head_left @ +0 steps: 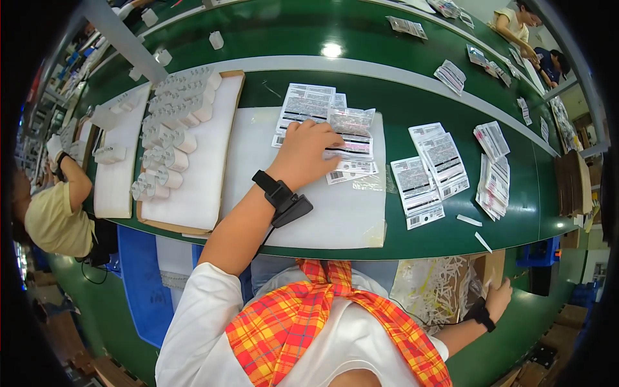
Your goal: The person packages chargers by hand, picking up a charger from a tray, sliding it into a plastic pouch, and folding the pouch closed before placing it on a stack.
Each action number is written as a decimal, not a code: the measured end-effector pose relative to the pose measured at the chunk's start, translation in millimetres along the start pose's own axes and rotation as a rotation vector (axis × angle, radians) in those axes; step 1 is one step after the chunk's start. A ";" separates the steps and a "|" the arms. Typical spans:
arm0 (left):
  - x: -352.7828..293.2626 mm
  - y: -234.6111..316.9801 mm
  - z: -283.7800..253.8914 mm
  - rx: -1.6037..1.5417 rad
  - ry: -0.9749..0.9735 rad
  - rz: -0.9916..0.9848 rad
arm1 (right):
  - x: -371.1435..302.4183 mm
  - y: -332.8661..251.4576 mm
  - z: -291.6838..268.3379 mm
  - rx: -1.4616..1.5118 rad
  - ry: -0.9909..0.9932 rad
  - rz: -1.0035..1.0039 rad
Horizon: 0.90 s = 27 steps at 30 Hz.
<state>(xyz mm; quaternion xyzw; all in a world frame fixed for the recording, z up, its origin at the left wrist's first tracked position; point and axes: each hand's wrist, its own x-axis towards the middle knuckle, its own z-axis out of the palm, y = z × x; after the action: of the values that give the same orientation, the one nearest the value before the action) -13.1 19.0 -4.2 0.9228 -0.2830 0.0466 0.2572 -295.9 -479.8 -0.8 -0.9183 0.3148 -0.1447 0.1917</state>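
Note:
My left hand [305,151] is over the white foam-like sheet on the bench, thumb and fingers closed at the left edge of a flat printed packet [353,129]. Under and beside it lie more printed packets [305,103], partly covered by my fingers. Low on the right, below the bench edge, is my right hand [497,300], beside an open cardboard box [494,267] with shredded paper [445,284] in it. Its fingers are small and partly turned away, so their grip cannot be made out. Both wrists wear black straps.
Rows of white plug-like pieces [169,147] stand on padded trays [193,193] at left. Printed packets [442,164] and a further pile [494,184] lie at right, near paper strips [469,220]. A blue bin [143,290] stands below. Other people work left and far right.

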 end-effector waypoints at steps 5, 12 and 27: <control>4.3 -0.7 8.6 0.032 0.037 -0.021 | -4.6 -188.7 29.3 0.210 -0.100 -0.321; 6.2 5.4 6.3 0.126 0.077 0.020 | 39.2 -362.7 160.0 -0.053 -0.436 -0.679; 7.6 -27.1 2.0 -0.143 0.380 -0.061 | 185.7 -416.4 202.9 0.192 -0.342 -1.170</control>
<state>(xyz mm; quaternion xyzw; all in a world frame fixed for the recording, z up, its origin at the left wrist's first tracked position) 8.0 33.4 -16.3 0.8850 -0.2040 0.1917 0.3720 141.3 -241.3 31.2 -0.9275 -0.2910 -0.1042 0.2102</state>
